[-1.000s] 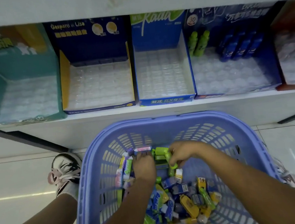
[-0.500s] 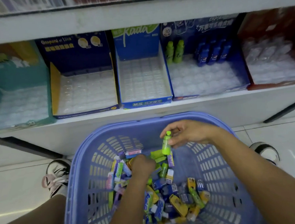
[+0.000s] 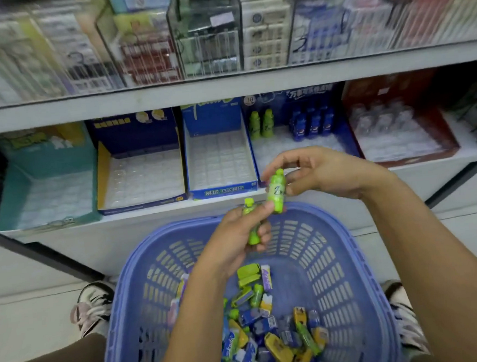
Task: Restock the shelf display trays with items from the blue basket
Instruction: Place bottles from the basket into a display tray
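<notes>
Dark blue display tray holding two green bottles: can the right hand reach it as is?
Probably yes. The right hand, pinching a small green plastic bottle, hovers just in front of the dark blue cardboard display tray; its front slots are bare and nothing stands between.

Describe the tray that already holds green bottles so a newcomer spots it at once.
Display trays line the lower shelf behind the blue basket. Take the fourth from the left, the dark blue tray. It alone has two green bottles and a row of blue bottles at its back.
</notes>
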`<state>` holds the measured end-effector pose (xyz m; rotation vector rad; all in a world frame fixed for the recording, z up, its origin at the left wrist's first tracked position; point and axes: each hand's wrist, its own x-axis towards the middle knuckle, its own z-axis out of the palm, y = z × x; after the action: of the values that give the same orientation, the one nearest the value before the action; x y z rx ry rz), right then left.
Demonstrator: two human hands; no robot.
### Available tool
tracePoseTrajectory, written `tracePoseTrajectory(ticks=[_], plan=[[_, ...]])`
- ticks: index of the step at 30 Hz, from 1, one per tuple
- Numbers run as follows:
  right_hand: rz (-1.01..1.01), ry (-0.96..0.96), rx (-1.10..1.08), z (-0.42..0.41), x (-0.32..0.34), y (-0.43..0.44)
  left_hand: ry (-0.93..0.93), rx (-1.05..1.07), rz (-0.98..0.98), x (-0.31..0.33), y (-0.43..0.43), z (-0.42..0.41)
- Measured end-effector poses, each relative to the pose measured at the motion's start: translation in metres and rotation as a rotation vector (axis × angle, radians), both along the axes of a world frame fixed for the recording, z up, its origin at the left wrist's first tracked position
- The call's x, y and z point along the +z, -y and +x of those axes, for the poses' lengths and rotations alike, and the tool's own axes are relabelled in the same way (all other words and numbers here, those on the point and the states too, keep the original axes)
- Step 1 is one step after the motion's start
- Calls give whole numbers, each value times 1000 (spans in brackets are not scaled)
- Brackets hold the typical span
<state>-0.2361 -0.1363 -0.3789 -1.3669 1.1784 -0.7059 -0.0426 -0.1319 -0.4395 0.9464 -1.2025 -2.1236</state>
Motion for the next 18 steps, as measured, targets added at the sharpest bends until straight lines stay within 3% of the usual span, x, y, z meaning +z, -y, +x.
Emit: tracePoseTrajectory(ticks=[3, 7, 12, 18], plan=[[30, 109, -104, -3, 11, -2, -3, 43, -83, 11, 3, -6], [-100, 47, -248, -7, 20, 5, 14, 104, -120, 18, 14, -17], [-444, -345, -633, -33, 24, 49, 255, 266, -285, 17, 36, -46], [-390, -704, -523, -53, 4, 109, 476, 221, -444, 16, 47, -75]])
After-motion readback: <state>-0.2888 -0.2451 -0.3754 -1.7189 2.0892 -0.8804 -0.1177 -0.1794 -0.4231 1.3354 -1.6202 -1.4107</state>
